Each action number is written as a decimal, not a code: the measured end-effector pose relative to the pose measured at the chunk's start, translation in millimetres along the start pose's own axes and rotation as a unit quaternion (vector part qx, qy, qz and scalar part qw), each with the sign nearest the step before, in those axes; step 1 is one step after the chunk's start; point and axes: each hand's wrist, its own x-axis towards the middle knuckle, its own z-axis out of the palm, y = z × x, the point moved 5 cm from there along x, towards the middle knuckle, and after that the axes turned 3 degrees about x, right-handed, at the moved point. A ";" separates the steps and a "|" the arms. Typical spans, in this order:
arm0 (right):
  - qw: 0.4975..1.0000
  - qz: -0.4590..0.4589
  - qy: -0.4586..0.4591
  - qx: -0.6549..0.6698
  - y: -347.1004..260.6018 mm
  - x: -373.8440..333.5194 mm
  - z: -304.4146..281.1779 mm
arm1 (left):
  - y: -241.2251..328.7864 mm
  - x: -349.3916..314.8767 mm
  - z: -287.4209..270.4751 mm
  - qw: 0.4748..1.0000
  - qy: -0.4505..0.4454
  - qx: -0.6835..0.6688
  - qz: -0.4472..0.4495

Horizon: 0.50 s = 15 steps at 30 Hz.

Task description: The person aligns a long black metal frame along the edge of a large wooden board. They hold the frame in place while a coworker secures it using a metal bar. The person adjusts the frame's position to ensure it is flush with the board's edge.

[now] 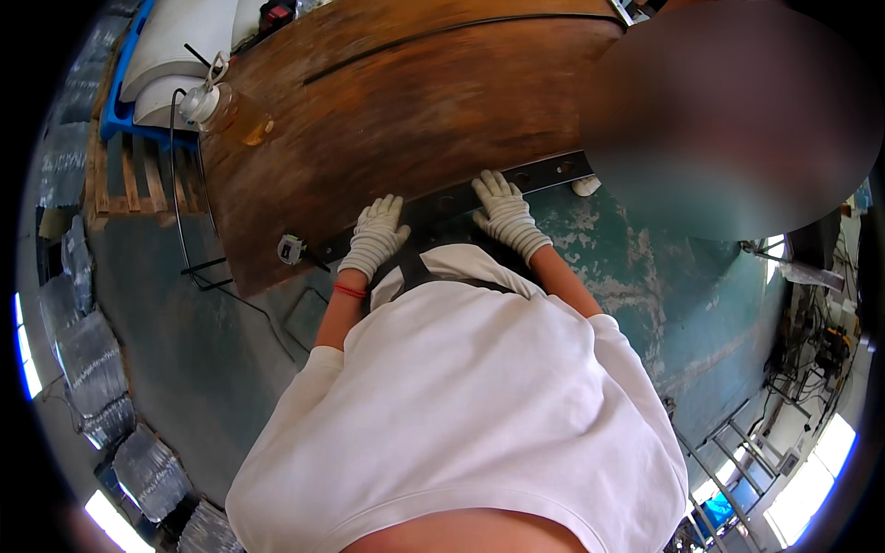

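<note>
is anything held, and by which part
Left hand rests on the black bar near its left end, right hand farther right; gripping cannot be told.

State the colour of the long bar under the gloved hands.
Black bar; best seen in the head view.

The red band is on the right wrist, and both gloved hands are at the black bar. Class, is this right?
Not quite: the head view shows the red band on the left wrist. Both gloved hands, left hand and right hand, are at the black bar.
</note>
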 end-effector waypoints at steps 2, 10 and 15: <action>1.000 -0.004 -0.010 -0.017 -3.7 1.6 1.6 | 0.6 -2.3 2.4 1.000 0.008 -0.006 0.006; 0.999 0.007 -0.018 -0.043 -9.2 4.7 5.3 | 4.0 -6.1 3.6 0.998 0.050 -0.023 0.014; 1.000 0.002 0.006 -0.004 -16.1 3.8 -2.0 | -17.5 9.0 -1.0 0.990 0.104 -0.096 -0.016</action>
